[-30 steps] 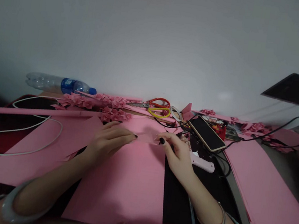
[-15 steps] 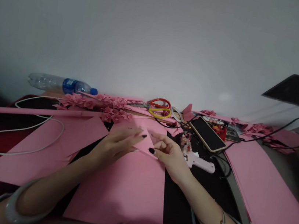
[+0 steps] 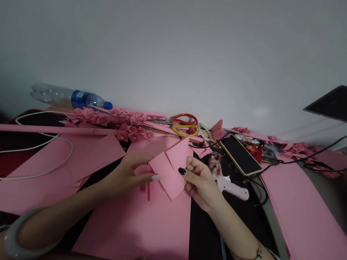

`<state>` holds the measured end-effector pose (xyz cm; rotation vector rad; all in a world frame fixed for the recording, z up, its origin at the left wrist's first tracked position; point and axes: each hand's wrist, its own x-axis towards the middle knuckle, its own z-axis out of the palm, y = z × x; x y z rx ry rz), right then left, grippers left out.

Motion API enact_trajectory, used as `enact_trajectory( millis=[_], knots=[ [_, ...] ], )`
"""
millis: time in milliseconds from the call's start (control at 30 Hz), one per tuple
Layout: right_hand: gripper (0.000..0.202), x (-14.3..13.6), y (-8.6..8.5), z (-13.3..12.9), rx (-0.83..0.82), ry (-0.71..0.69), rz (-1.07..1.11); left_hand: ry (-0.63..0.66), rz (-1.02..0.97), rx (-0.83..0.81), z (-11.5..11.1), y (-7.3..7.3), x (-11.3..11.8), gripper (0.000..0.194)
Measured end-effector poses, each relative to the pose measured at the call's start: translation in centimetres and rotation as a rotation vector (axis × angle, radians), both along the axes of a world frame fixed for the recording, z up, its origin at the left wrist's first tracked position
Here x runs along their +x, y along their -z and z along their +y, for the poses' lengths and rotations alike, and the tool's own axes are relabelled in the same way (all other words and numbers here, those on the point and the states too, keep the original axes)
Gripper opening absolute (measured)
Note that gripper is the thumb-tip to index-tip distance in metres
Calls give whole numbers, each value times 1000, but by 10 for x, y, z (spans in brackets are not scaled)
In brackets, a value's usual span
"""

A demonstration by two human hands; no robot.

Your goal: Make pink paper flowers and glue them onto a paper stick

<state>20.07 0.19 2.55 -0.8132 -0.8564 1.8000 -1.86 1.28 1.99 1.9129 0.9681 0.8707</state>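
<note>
A folded piece of pink paper, with pointed flaps and crossing creases, is held up between both hands. My left hand grips its left side, thumb on the front face and fingers hidden behind. On the right edge, my right hand pinches it with the thumb in front and the fingers curled behind. Beneath them lies a large pink sheet. Right of my right hand rests a white-handled glue gun, its front part patterned.
Pink paper flowers and a long pink rolled tube line the back. Scissors with red and yellow handles, a phone and a plastic bottle lie there too. More pink sheets are at right; a white cable loops at left.
The folded paper has been raised and turned, so its crossing flaps now face me. My left hand has shifted from lying across its top to gripping its left side.
</note>
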Motion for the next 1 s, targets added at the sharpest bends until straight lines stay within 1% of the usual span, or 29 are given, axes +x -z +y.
enact_trajectory(
  millis=[133,267,433,533,667,733,767,800,933,1000],
  knots=[
    [25,1,0,0,-29,5,-48,52,-124,-37,-1,-4,-1,29],
    [27,2,2,0,-28,49,-59,48,-164,-88,0,-4,-1,35],
    [32,2,3,2,-33,57,-39,49,-198,-159,-2,-6,0,31],
    [48,3,2,1,-35,87,-75,53,-191,-195,-3,-6,-1,29],
    [74,3,0,0,26,119,-136,50,-196,-185,-2,-5,-1,29],
    [83,3,-1,0,53,136,-142,54,-208,-187,-1,-4,-1,29],
    [83,3,0,0,59,138,-143,56,-219,-201,-1,-3,-1,30],
    [79,3,0,0,61,132,-147,60,-236,-220,-1,-3,-1,31],
    [41,3,1,-1,49,64,-193,105,-324,-290,0,0,0,30],
    [34,3,2,-2,50,48,-198,145,-356,-320,0,1,1,30]
  ],
)
